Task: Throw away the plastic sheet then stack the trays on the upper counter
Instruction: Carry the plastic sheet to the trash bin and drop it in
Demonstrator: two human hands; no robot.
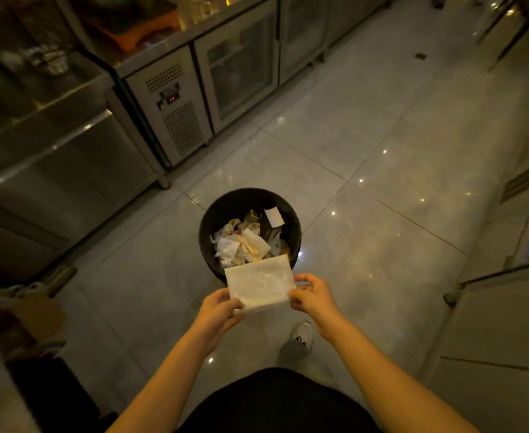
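Note:
A folded, whitish translucent plastic sheet (259, 282) is held flat between both hands, just above the near rim of a round black trash bin (222, 210). My left hand (218, 310) pinches its lower left corner. My right hand (311, 295) pinches its right edge. The bin stands on the tiled floor and holds crumpled paper and wrappers (244, 245). No trays are in view.
Steel under-counter fridges (175, 104) with glass doors line the left and far side. A steel counter leg (450, 296) and cabinet stand at the right. A grey tiled aisle (382, 145) runs ahead. My shoe (302, 334) is on the floor below the right hand.

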